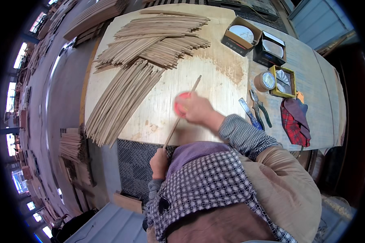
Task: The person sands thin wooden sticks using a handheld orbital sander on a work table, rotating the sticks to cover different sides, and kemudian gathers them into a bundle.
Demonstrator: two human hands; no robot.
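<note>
A thin wooden strip (173, 131) slants over the table's near edge, its lower end gripped in my left hand (159, 163). Around its upper part my right hand (197, 109), blurred, holds a round red disc-like thing (180, 104) against the strip; its exact kind is unclear. The strip's far tip sticks out beyond that hand. Left of my hands lies a fanned bundle of similar strips (124, 103). Farther back, more strips (161, 27) lie in crossed layers on the pale plywood tabletop (225, 106).
On the right are combination pliers (257, 106), a blue-handled flat tool (250, 114), a round tub (264, 81), a yellow box (283, 81), two cartons (241, 36) (269, 48) with round white discs, and folded cloths (295, 121). Stacked wood (94, 18) stands beyond the table.
</note>
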